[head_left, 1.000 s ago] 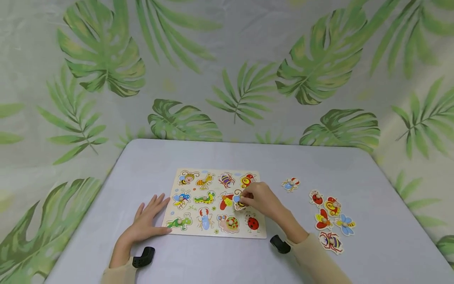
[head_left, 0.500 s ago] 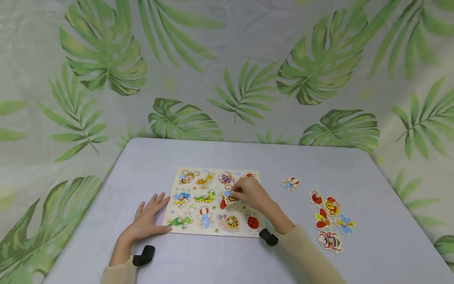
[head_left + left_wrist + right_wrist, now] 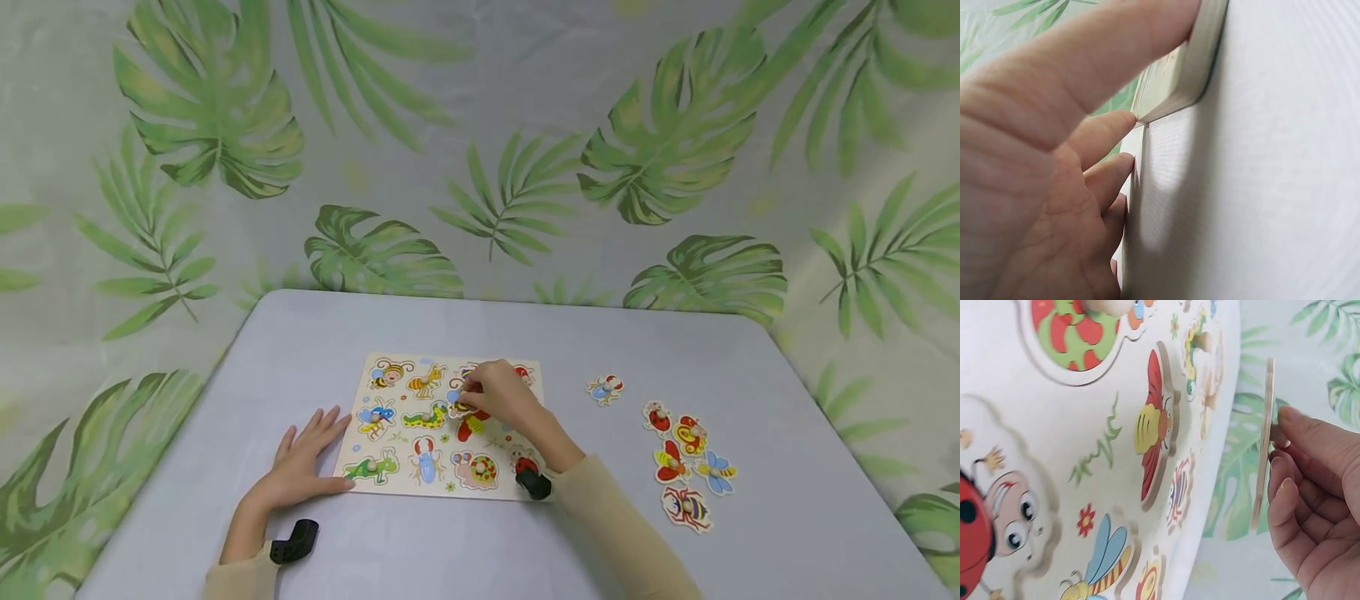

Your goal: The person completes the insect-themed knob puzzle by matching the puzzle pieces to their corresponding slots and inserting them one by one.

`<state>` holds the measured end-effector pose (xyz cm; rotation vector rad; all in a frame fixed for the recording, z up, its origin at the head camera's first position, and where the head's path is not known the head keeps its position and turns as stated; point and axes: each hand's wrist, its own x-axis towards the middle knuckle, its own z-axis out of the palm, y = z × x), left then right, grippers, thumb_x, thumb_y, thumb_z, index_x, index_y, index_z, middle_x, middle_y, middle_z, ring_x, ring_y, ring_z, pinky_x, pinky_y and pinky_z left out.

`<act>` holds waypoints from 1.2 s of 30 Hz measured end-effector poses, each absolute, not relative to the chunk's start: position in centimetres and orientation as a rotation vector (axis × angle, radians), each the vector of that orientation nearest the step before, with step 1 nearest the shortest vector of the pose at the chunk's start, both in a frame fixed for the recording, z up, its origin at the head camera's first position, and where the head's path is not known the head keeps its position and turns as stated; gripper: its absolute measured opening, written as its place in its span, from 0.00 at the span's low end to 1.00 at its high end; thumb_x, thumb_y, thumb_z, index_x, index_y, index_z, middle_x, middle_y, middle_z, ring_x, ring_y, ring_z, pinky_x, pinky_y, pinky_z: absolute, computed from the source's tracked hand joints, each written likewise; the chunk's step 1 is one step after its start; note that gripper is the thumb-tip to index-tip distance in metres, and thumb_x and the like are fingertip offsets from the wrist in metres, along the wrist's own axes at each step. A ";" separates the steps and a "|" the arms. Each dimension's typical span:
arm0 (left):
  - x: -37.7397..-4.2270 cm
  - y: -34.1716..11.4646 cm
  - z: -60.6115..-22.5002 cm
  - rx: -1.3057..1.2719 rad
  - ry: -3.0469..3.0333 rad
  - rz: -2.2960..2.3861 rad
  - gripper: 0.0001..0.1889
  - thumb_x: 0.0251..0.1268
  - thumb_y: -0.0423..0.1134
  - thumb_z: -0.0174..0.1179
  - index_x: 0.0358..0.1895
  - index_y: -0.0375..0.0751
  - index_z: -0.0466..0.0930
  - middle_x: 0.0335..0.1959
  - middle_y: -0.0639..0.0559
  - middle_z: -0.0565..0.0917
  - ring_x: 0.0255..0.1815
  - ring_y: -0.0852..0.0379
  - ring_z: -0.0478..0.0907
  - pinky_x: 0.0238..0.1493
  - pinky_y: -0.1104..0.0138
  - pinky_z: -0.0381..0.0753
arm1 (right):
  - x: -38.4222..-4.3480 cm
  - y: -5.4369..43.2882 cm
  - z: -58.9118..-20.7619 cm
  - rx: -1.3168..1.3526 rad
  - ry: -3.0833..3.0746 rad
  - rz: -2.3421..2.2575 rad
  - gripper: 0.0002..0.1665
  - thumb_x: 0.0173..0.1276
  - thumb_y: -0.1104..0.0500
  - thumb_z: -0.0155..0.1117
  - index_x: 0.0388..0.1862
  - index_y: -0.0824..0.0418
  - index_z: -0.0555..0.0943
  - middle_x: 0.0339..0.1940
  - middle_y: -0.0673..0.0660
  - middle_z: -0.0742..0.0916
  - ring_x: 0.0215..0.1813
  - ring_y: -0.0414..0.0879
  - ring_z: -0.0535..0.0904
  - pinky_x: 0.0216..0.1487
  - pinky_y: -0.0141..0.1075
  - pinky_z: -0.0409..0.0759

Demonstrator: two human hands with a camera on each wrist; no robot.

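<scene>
My right hand [image 3: 510,404] pinches a bee puzzle piece [image 3: 456,406] by its knob above the puzzle board [image 3: 403,462]. In the right wrist view, that piece [image 3: 1264,450] appears edge-on, raised off the board, between thumb and fingers. Below it on the board is the red-winged insect recess [image 3: 1152,428], with no piece in it. My left hand [image 3: 300,462] lies at the board's left side, fingers spread. Its thumb [image 3: 1104,56] and a fingertip touch the board's edge in the left wrist view. Caterpillar [image 3: 426,415], grasshopper [image 3: 372,468] and snail [image 3: 476,471] pieces sit in their recesses.
Right of the board lie loose knobbed pieces: a beetle [image 3: 605,388], a ladybug [image 3: 657,417], a butterfly [image 3: 689,436], a red-winged insect [image 3: 671,462], a blue-winged insect [image 3: 717,472] and a spider [image 3: 686,509]. A leaf-print cloth [image 3: 510,200] hangs behind the table [image 3: 315,325].
My right hand has carried the bee piece leftward and a little farther away over the board, from the right columns toward the middle. The left hand keeps its place at the board's edge.
</scene>
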<state>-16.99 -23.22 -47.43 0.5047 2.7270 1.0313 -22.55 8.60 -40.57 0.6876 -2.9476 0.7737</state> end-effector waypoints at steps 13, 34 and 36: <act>-17.1 -23.0 -47.1 0.495 2.739 1.035 0.50 0.39 0.52 0.72 0.70 0.41 0.60 0.74 0.35 0.53 0.75 0.31 0.41 0.69 0.36 0.30 | -24.5 6.2 -40.6 0.719 -3.013 0.792 0.09 0.60 0.56 0.67 0.23 0.59 0.86 0.20 0.51 0.86 0.20 0.36 0.71 0.23 0.23 0.69; -16.5 -23.4 -47.0 0.488 2.745 1.040 0.50 0.39 0.53 0.72 0.70 0.41 0.60 0.74 0.34 0.54 0.75 0.30 0.41 0.69 0.36 0.30 | -26.3 2.4 -41.3 0.731 -3.075 0.713 0.14 0.62 0.54 0.65 0.19 0.58 0.84 0.17 0.51 0.85 0.18 0.36 0.70 0.24 0.23 0.67; -16.6 -23.3 -47.0 0.500 2.742 1.044 0.50 0.39 0.53 0.72 0.70 0.41 0.60 0.74 0.34 0.54 0.75 0.30 0.42 0.69 0.36 0.30 | -26.5 2.2 -41.3 0.703 -3.099 0.706 0.14 0.62 0.54 0.65 0.19 0.58 0.84 0.17 0.50 0.84 0.18 0.36 0.70 0.23 0.24 0.67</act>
